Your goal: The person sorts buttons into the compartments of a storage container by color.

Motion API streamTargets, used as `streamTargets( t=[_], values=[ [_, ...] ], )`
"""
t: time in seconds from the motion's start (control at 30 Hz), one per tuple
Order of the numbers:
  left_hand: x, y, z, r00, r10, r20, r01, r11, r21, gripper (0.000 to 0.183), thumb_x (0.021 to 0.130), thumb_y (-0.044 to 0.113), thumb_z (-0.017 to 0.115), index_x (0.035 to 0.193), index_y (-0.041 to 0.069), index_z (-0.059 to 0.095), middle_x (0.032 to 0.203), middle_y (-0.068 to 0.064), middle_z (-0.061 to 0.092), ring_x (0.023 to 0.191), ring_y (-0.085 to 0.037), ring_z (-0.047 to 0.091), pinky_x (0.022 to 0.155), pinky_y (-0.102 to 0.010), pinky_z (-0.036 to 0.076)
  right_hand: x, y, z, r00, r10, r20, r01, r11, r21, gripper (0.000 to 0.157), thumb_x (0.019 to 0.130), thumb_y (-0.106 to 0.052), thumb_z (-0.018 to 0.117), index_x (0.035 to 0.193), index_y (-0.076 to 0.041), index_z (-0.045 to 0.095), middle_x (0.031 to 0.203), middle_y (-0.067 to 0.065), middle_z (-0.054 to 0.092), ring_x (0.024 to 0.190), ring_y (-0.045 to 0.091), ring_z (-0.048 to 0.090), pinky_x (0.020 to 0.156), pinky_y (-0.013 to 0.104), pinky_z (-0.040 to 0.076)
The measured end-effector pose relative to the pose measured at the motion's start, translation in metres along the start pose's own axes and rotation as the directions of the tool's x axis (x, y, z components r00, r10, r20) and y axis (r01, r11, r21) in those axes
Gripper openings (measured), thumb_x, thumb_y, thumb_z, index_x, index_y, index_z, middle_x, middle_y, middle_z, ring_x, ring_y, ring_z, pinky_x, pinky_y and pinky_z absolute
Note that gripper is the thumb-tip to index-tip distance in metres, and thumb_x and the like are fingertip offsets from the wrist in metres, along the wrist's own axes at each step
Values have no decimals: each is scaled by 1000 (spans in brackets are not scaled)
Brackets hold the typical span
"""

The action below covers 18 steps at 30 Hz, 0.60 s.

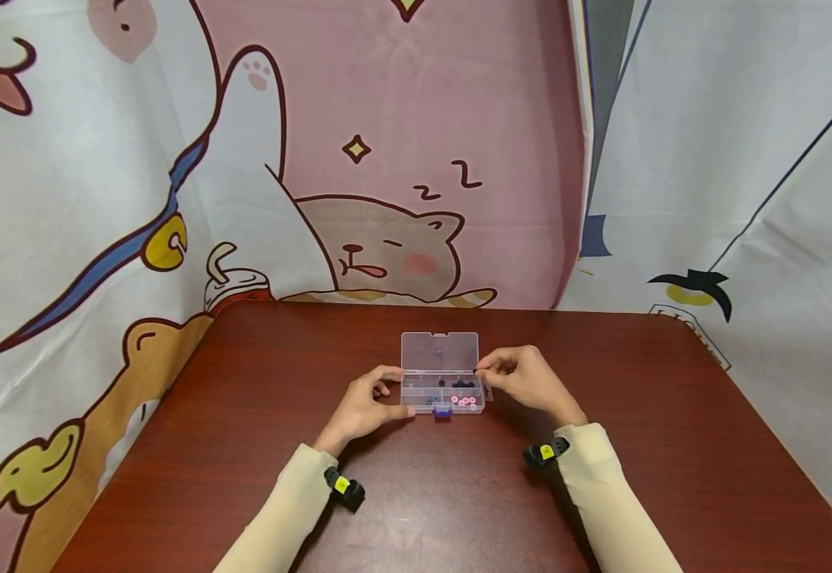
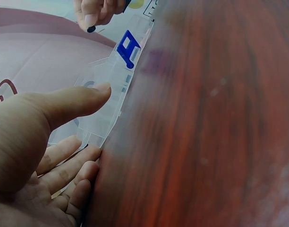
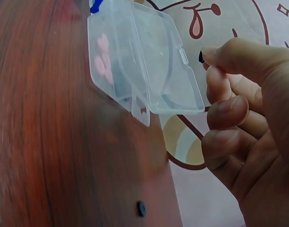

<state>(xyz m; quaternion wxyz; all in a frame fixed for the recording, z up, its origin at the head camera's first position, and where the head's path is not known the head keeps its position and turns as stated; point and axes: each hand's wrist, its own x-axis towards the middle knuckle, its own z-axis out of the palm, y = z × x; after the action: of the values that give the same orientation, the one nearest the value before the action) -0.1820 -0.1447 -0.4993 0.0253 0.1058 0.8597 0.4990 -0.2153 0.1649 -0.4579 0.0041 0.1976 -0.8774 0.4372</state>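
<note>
A clear plastic compartment box (image 1: pixel 423 408) lies on the table with its lid (image 1: pixel 423 350) raised at the back. My left hand (image 1: pixel 367 404) holds the box's left end, thumb at the front corner and fingertips by the far side. To the right, my right hand (image 1: pixel 530 382) pinches a small black button (image 3: pixel 200 56) between thumb and index finger, beside the hinge line. Pink buttons (image 1: pixel 464 401) sit in the front right compartment, dark buttons (image 1: pixel 463 384) behind them, and a few bluish pieces (image 1: pixel 433 400) at front left.
A blue latch (image 1: pixel 442 412) juts from the box's front. On the brown table (image 1: pixel 416 493) another black button (image 3: pixel 141 208) shows in the right wrist view. Printed cloth with cartoon animals (image 1: pixel 387 239) hangs behind the table's far edge.
</note>
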Motion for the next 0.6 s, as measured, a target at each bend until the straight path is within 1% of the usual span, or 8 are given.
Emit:
streamTargets(
  t=[0.13, 0.27, 0.53, 0.6],
  values=[
    [0, 0, 0, 1000, 2, 4, -2, 1000, -2, 66, 74, 25, 94, 132, 16, 64, 127, -2, 69, 98, -21, 57, 87, -36, 46, 4, -3, 6, 1000, 13, 6, -13, 1000, 4, 4, 90, -15, 78, 93, -13, 80, 75, 0, 68, 66, 18, 55, 56, 24, 46],
    [0, -1, 0, 1000, 26, 5, -26, 1000, 0, 65, 75, 24, 93, 132, 14, 64, 128, -5, 69, 98, -21, 58, 87, -37, 47, 9, -4, 13, 1000, 3, 19, -3, 1000, 7, 5, 90, -15, 77, 92, -11, 79, 76, 0, 68, 66, 17, 56, 55, 24, 46],
    [0, -2, -1, 1000, 21, 10, -21, 1000, -5, 65, 75, 23, 93, 132, 15, 64, 128, -5, 69, 99, -21, 59, 90, -38, 47, 15, -7, 23, 998, 32, 63, -34, 998, 44, 4, 92, -14, 76, 93, -11, 78, 77, 3, 67, 60, 17, 54, 49, 27, 47],
    [1, -3, -1, 1000, 27, 7, -27, 1000, -1, 64, 75, 23, 93, 132, 14, 64, 128, -5, 69, 99, -21, 59, 89, -38, 48, 17, -7, 25, 997, 29, 66, -31, 999, 37, 4, 92, -15, 76, 92, -12, 78, 78, 3, 68, 63, 17, 55, 51, 27, 49]
  ],
)
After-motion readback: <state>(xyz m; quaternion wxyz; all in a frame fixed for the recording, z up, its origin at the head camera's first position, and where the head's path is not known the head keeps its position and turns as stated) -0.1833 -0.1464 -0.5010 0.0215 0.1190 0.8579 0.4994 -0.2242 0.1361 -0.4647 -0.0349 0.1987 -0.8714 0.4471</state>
